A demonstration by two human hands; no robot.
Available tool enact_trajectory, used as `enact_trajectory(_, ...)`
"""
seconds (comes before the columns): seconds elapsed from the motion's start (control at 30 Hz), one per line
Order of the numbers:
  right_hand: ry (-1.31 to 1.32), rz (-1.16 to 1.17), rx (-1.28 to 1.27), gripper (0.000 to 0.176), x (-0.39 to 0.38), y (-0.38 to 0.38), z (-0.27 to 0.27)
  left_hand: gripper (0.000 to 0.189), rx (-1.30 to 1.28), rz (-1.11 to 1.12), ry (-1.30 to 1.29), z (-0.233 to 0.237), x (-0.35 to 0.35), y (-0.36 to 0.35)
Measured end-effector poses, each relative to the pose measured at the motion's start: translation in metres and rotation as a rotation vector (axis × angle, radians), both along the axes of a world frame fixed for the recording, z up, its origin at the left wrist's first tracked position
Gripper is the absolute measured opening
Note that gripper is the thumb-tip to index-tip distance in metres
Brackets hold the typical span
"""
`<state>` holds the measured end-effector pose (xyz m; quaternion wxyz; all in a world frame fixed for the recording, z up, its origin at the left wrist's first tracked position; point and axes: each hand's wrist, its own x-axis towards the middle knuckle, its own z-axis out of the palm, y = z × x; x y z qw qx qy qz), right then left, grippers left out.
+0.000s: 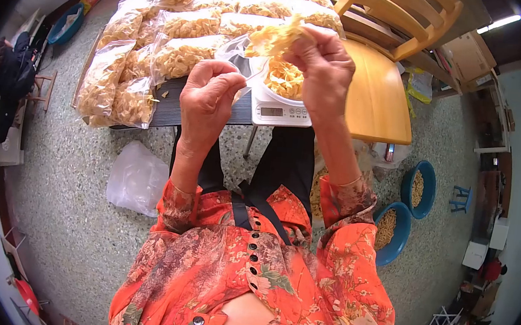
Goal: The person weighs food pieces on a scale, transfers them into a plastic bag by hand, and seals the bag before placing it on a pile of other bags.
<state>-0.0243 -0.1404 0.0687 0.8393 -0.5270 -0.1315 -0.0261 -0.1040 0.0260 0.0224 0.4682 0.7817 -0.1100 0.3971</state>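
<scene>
My left hand (210,95) is closed, pinching the edge of a clear plastic bag (237,50) whose mouth faces to the right. In my right hand (325,68) is a clump of dried yellow strips (275,38), raised beside the bag opening. Below it, more of the same strips lie in a white bowl (276,96). That bowl rests on a white digital kitchen scale (280,115) at the table's front edge; its readout is too small to read. Filled clear bags of dried strips (186,55) lie in rows on the table to the left and behind.
A wooden chair (374,92) stands against the table's right side. On the floor at right are two blue basins (397,229) with tan pieces inside. A white plastic bag (136,179) lies on the floor at left. Another blue tub (67,25) is farther back.
</scene>
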Motion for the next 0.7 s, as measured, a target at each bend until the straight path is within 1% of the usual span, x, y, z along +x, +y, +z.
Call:
enact_trajectory(0.03, -0.095, -0.056, -0.198, 0.017, -0.005, 0.008, 0.002, 0.015, -0.016, -0.001, -0.019, 0.001, 0.000, -0.001)
enact_trajectory(0.07, -0.149, -0.054, -0.324, 0.019, -0.009, 0.015, 0.004, 0.015, -0.020, 0.009, -0.038, 0.002, -0.001, -0.001)
enact_trajectory(0.1, -0.224, -0.052, -0.418, 0.015, -0.009, 0.020, 0.002, 0.015, -0.021, 0.015, -0.039, 0.001, -0.001, -0.001)
enact_trajectory(0.17, -0.538, -0.099, -0.716, 0.010, -0.003, 0.023, -0.002, 0.015, -0.022, 0.035, -0.068, -0.001, 0.000, 0.002)
enact_trajectory(0.2, -0.540, -0.094, -0.718, 0.010, 0.000, 0.022, -0.002, 0.015, -0.025, 0.039, -0.068, -0.002, 0.000, 0.003)
enact_trajectory(0.27, -0.832, -0.030, -0.989, 0.010, 0.003, 0.020, 0.007, 0.016, -0.028, 0.038, -0.070, -0.004, 0.000, 0.006)
enact_trajectory(0.3, -0.831, -0.026, -0.993, 0.010, 0.006, 0.020, 0.009, 0.016, -0.032, 0.039, -0.069, -0.006, -0.001, 0.006)
enact_trajectory(0.37, -0.930, 0.134, -1.066, 0.010, 0.014, 0.022, 0.015, 0.016, -0.024, 0.060, -0.069, -0.009, 0.000, 0.008)
enact_trajectory(0.4, -0.931, 0.136, -1.070, 0.010, 0.016, 0.021, 0.019, 0.016, -0.029, 0.061, -0.070, -0.009, 0.000, 0.008)
enact_trajectory(0.47, -0.957, 0.254, -1.244, 0.011, 0.022, 0.022, 0.026, 0.016, -0.045, 0.060, -0.071, -0.010, 0.000, 0.009)
enact_trajectory(0.5, -0.961, 0.258, -1.243, 0.011, 0.024, 0.023, 0.027, 0.016, -0.046, 0.065, -0.071, -0.009, 0.000, 0.010)
enact_trajectory(0.57, -0.999, 0.348, -1.323, 0.011, 0.027, 0.027, 0.031, 0.017, -0.064, 0.076, -0.064, -0.010, 0.000, 0.011)
enact_trajectory(0.6, -1.000, 0.351, -1.323, 0.011, 0.027, 0.029, 0.031, 0.017, -0.065, 0.079, -0.063, -0.009, -0.001, 0.012)
enact_trajectory(0.67, -1.052, 0.235, -1.528, 0.010, 0.024, 0.037, 0.036, 0.015, 0.017, 0.085, -0.099, -0.007, -0.001, 0.013)
enact_trajectory(0.7, -1.047, 0.236, -1.529, 0.010, 0.024, 0.039, 0.034, 0.015, 0.016, 0.083, -0.095, -0.007, -0.002, 0.009)
